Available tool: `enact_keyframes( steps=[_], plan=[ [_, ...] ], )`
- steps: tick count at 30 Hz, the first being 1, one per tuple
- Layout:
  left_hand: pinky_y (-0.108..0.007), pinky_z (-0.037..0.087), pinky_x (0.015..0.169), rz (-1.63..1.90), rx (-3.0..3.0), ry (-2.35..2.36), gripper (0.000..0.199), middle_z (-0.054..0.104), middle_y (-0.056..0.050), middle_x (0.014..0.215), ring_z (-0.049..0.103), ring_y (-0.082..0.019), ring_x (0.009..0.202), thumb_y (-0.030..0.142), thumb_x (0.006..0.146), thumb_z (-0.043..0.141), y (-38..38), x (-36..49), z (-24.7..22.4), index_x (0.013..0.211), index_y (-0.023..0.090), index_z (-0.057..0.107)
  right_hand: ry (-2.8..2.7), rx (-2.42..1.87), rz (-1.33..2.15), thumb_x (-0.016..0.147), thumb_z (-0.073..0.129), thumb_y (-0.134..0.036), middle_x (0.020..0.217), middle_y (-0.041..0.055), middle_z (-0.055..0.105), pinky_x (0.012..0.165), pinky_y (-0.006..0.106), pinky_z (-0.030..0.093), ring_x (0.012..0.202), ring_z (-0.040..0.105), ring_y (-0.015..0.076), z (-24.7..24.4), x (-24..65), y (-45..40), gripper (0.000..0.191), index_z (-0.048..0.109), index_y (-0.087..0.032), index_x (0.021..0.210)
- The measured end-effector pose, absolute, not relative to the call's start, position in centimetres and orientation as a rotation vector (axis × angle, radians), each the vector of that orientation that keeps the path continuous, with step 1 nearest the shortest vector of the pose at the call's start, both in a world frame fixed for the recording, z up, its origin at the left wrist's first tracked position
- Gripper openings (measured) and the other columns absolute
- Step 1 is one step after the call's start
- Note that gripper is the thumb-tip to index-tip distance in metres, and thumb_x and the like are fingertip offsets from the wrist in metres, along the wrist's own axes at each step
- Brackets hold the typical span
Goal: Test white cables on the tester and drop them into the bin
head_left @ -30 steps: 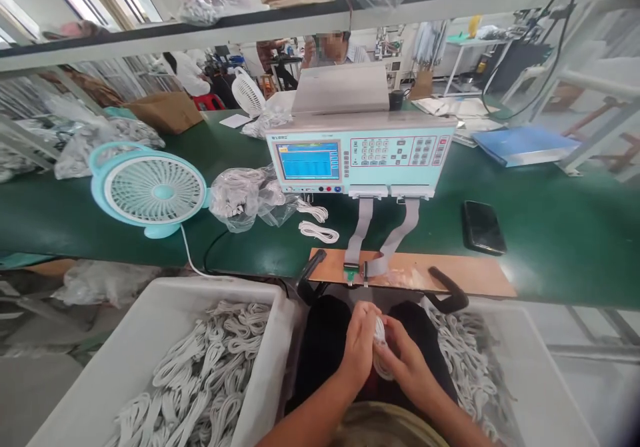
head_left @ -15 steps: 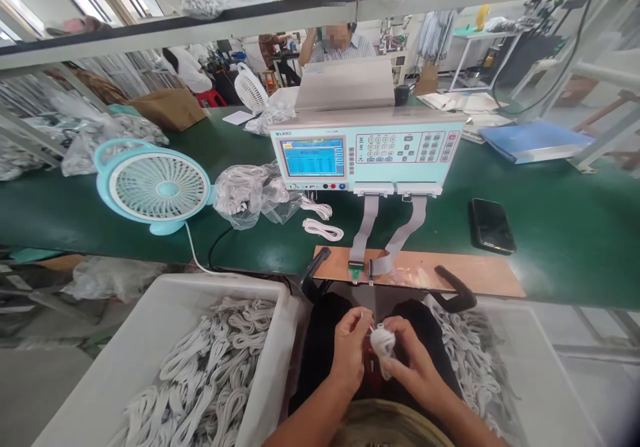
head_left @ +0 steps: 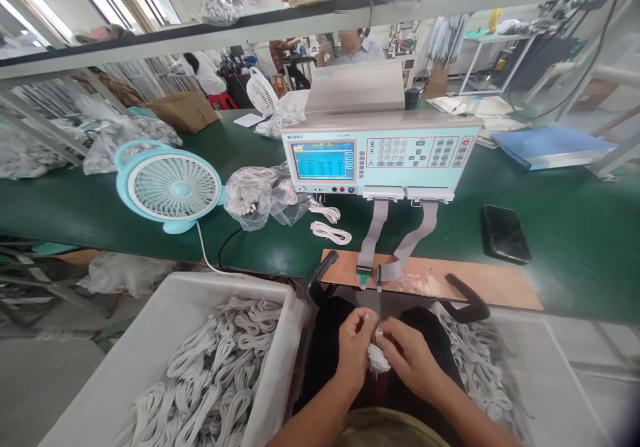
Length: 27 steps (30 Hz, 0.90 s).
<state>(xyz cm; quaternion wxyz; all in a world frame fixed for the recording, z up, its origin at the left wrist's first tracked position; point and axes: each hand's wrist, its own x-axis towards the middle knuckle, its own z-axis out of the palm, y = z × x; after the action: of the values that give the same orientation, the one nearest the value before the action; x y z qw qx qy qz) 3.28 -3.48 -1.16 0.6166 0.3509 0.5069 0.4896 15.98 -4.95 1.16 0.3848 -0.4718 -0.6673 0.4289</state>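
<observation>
Left hand (head_left: 356, 345) and right hand (head_left: 409, 348) close around 1 white cable coil (head_left: 379, 360)
The left pinches a small white tip (head_left: 367, 317); the right grips the coil's far end.

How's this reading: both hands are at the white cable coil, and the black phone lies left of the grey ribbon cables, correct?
Not quite: the head view shows the black phone right of the grey ribbon cables. The left hand and right hand are at the white cable coil.
</observation>
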Motion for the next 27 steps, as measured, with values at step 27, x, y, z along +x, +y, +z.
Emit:
enact_keyframes(
  steps=[27],
  plan=[
    [-0.023, 0.035, 0.059, 0.955, 1.367, 1.158, 0.032, 0.048, 0.001, 0.059, 0.045, -0.012, 0.061, 0.029, 0.082, 0.049, 2.1, 0.0, -1.9, 0.053, 0.015, 0.051, -0.372, -1.128, 1.496, 0.057, 0.083, -0.042, 0.056, 0.0001, 0.061, 0.052, 0.024, 0.042, 0.050, 0.052, 0.0129, -0.9, 13.0, -0.5, 0.033, 0.064, -0.016, 0.062]
  ],
)
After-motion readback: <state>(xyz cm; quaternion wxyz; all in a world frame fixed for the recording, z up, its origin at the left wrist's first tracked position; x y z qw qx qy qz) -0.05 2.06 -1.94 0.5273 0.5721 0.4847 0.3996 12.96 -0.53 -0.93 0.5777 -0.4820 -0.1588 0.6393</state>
